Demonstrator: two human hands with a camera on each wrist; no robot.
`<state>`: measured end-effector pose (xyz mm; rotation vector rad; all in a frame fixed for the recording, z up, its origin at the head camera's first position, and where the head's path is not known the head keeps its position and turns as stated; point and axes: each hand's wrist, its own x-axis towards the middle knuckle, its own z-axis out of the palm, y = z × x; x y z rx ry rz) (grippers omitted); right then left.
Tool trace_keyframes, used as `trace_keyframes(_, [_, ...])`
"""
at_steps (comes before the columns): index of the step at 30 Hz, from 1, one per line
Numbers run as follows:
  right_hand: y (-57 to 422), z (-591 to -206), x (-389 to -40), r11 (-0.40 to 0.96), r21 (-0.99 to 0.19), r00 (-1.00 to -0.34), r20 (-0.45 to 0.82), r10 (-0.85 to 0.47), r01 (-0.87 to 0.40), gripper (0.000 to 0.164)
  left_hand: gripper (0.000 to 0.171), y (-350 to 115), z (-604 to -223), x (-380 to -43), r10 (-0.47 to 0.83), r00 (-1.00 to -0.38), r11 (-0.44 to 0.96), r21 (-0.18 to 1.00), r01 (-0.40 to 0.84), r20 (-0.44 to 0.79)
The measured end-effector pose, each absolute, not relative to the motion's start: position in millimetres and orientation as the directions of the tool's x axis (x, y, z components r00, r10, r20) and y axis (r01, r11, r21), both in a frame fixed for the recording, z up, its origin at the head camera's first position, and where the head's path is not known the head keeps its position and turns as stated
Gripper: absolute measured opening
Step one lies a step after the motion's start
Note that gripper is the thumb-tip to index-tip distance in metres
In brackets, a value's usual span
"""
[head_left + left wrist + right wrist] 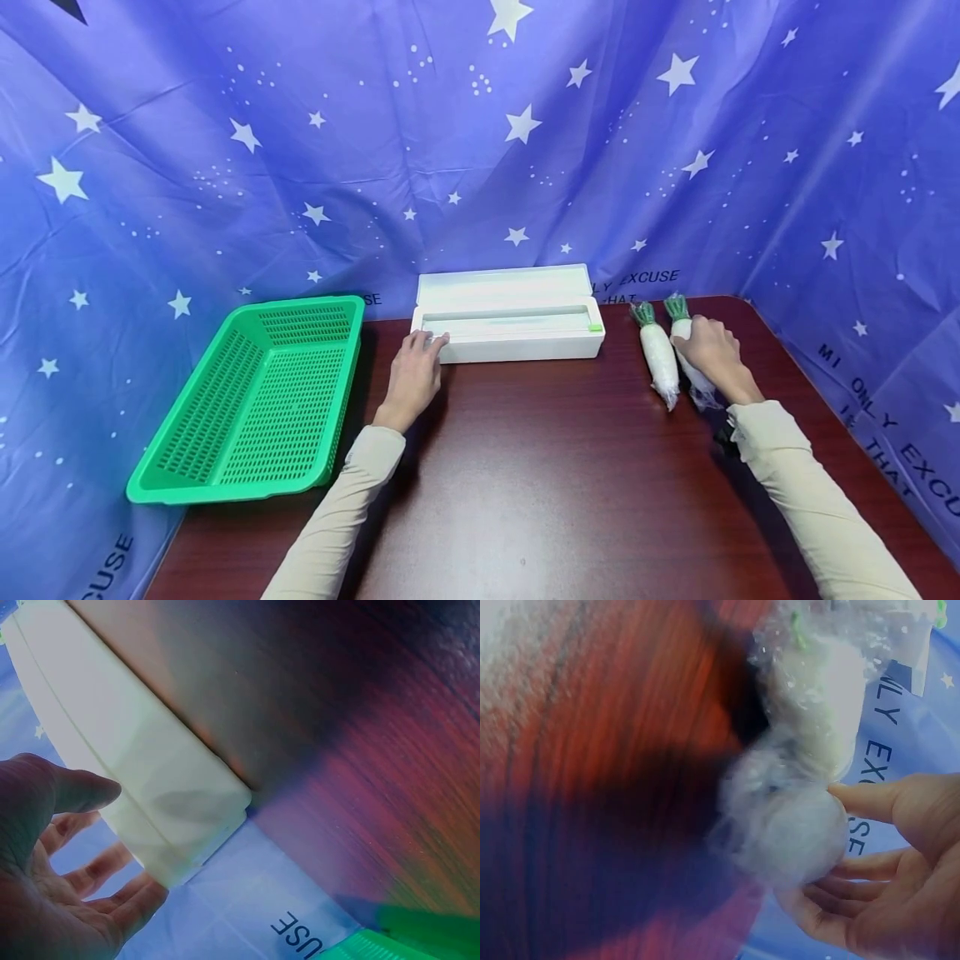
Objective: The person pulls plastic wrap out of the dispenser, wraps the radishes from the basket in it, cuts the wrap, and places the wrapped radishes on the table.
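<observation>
My left hand (417, 371) is at the left end of a long white cling film dispenser (517, 348), its fingertips right at the front corner. In the left wrist view, the thumb overlaps the dispenser's (142, 742) side and the fingers are spread beside its end. The dispenser's lid (502, 287) stands raised, and a green slider (595, 328) sits at its right end. At the right, my right hand (712, 348) grips a white radish (795, 840) wrapped in clear plastic, thumb and fingers around its side. Another wrapped radish (658, 357) with green tops lies just left of it.
A green plastic basket (347, 367) with perforated walls stands on the left of the dark red table (525, 467). A blue star-patterned curtain (465, 142) hangs right behind the table and along both sides.
</observation>
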<state>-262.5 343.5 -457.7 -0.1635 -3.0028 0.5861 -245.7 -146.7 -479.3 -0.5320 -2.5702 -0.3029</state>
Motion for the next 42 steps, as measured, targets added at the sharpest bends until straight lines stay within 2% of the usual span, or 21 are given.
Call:
trace_keyframes(7, [345, -464, -260, 0.905, -0.413, -0.994, -0.004, 0.109, 0.101, 0.047, 0.041, -150, -481, -249, 0.335, -0.787, 0.889, 0.102, 0.446, 0.518])
trace_keyframes(21, [348, -478, -258, 0.893, -0.446, -0.995, 0.049, 0.09, 0.059, 0.053, 0.042, -152, -481, -252, 0.328, -0.802, 0.881, 0.145, 0.451, 0.5])
trace_keyframes(29, [344, -484, -258, 0.893, -0.449, -0.992, 0.093, 0.086, 0.036, 0.051, 0.047, -156, -483, -251, 0.332, -0.817, 0.868, 0.186, 0.46, 0.471])
trace_keyframes(34, [343, -484, -256, 0.89, -0.456, -0.994, 0.096, 0.06, 0.01, 0.046, 0.042, -162, -481, -251, 0.328, -0.812, 0.869, 0.183, 0.46, 0.483])
trace_keyframes(42, [343, -483, -255, 0.883, -0.469, -0.993, 0.108, 0.046, -0.01, 0.054, 0.039, -170, -480, -249, 0.294, -0.826, 0.874, 0.216, 0.436, 0.482])
